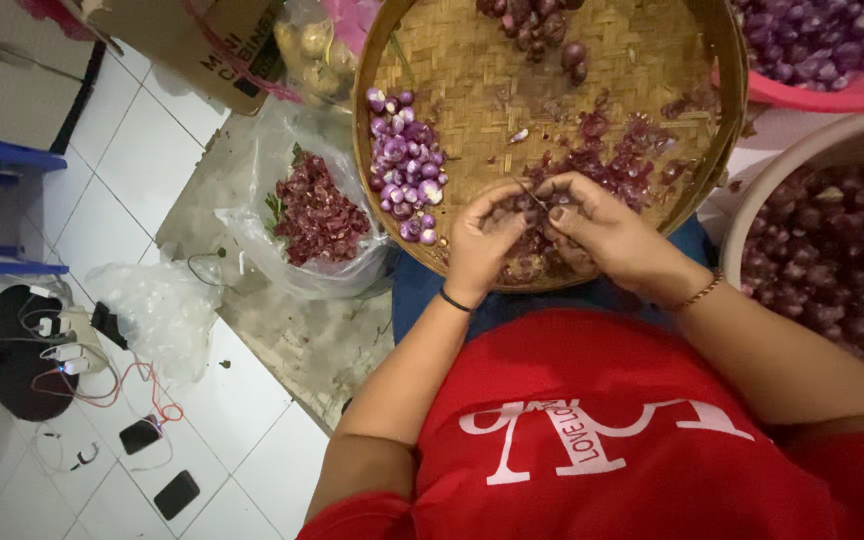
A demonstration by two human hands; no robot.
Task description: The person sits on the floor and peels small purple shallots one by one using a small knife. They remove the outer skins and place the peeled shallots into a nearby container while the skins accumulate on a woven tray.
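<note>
Both hands are meeting over the near edge of the woven bamboo tray [472,80], and the work is happening right between the fingertips. The left hand [482,238] is curling in, fingers pinching a small shallot [535,203] against the thumb. The right hand [600,228] is closing on the same spot from the other side, thumb and forefinger pressing together around a thin dark blade [529,192] that is poking up out of the pinch; how much of it is in the hand cannot be told. So both grips are clamped, one on the shallot, one on the blade, fingertips nearly touching.

Directly under the hands, purple-red skins [612,150] are lying scattered across the tray and trailing away past the right hand. Beyond the left hand's knuckles, a tight heap of peeled shallots [407,160], pale and violet, is sitting near the tray's rim. Farther out from the grip, at the tray's far edge, a few unpeeled bulbs [537,25] are waiting.

Outside the left hand, off the tray, a clear plastic bag of skins [317,210] is lying open on the floor. Outside the right wrist, a pale tub [802,160] is holding dark unpeeled shallots, with a pink basket [832,95] just beyond it.
</note>
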